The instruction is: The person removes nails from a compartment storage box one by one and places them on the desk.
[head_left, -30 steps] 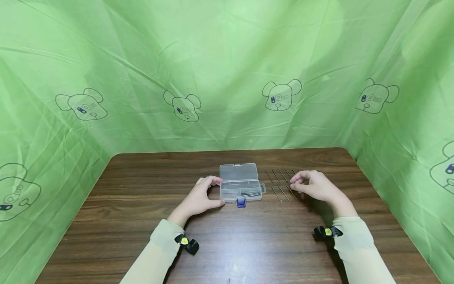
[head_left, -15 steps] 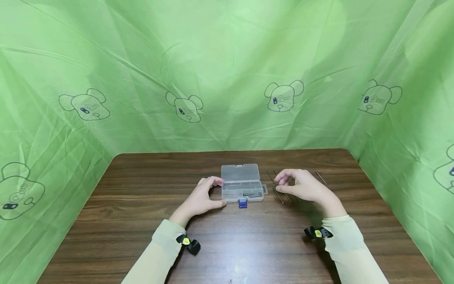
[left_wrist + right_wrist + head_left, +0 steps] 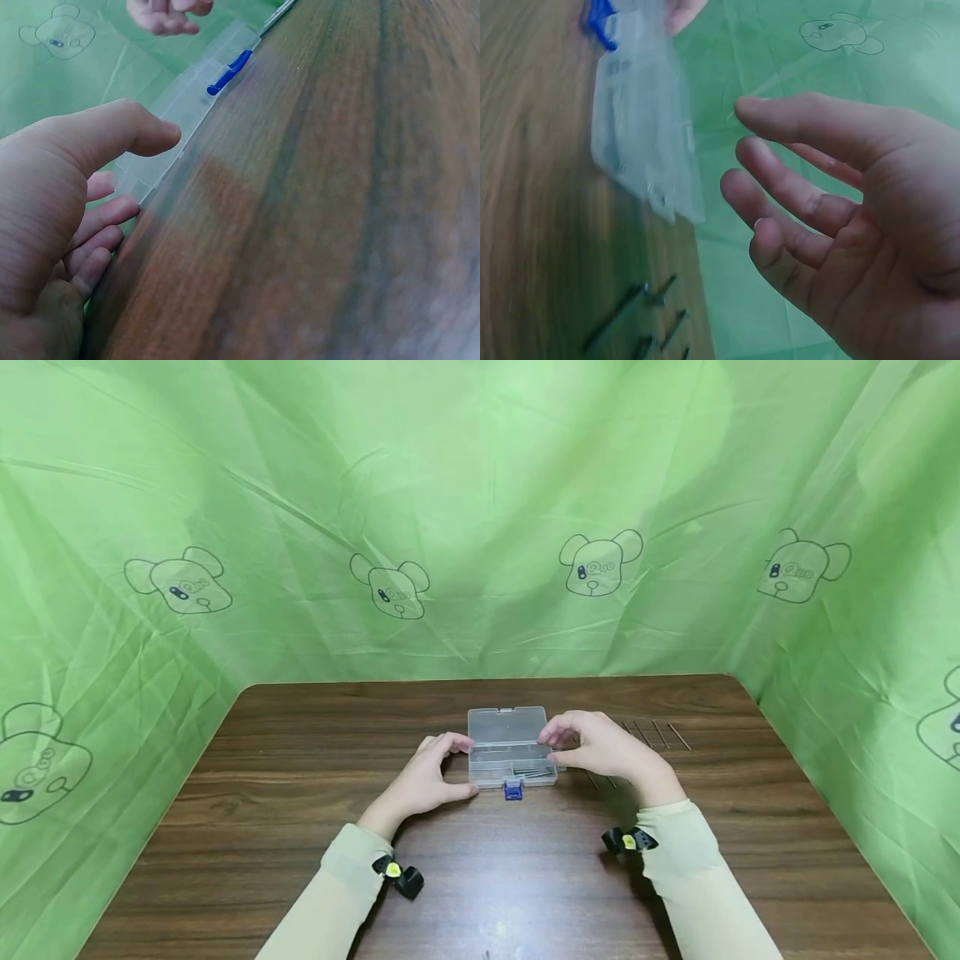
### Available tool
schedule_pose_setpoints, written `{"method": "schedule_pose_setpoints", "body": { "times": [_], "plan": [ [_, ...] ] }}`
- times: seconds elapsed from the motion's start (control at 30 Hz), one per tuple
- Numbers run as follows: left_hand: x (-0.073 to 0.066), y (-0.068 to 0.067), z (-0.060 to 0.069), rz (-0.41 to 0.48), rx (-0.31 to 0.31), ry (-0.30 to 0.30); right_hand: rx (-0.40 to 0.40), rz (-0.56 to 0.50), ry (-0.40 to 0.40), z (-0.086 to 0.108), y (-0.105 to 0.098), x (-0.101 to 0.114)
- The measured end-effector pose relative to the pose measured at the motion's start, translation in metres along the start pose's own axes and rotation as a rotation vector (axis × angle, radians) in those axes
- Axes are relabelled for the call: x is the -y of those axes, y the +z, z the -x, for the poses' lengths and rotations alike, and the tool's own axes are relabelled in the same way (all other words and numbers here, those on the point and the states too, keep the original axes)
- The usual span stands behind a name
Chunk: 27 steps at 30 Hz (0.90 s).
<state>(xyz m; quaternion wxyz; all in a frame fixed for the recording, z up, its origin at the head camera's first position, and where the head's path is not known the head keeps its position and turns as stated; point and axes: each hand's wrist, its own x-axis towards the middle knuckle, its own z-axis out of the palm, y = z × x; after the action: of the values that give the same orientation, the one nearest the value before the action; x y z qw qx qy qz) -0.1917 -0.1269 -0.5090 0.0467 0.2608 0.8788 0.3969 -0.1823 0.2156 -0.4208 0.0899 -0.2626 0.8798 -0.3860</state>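
Note:
A clear plastic compartment box (image 3: 491,772) with a blue latch (image 3: 513,790) lies with its lid (image 3: 507,725) raised back. Slim metal nails (image 3: 531,772) lie in its front right compartment. My left hand (image 3: 423,781) holds the left end, thumb at the front corner and fingers at the side. My right hand (image 3: 600,747) hovers at the box's right end, fingers bent and apart. In the right wrist view, nothing shows between thumb and fingers of the right hand (image 3: 840,202). More nails (image 3: 660,734) lie in rows on the table, some hidden beneath the right hand.
The brown wooden table (image 3: 300,760) is enclosed at the back and sides by a green cloth (image 3: 480,510) printed with bear heads. A hanging tab on the box's right end is mostly covered by the right hand.
My right hand has moved left from the rows of nails to the box's right end, uncovering nails at the far right. My left hand has stayed at the box.

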Motion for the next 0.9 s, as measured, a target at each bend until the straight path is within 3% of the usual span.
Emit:
{"method": "schedule_pose_setpoints", "body": {
  "times": [0.23,0.7,0.9],
  "plan": [
    [0.001,0.001,0.0,0.002,-0.003,0.003,0.01,0.019,0.006,-0.009,0.008,0.002],
    [-0.001,-0.001,0.0,0.001,0.001,0.005,0.067,0.156,-0.088,-0.015,0.028,-0.001],
    [-0.001,-0.001,0.001,-0.007,0.001,0.007,0.061,0.22,-0.05,-0.018,0.033,-0.002]
  ]
}}
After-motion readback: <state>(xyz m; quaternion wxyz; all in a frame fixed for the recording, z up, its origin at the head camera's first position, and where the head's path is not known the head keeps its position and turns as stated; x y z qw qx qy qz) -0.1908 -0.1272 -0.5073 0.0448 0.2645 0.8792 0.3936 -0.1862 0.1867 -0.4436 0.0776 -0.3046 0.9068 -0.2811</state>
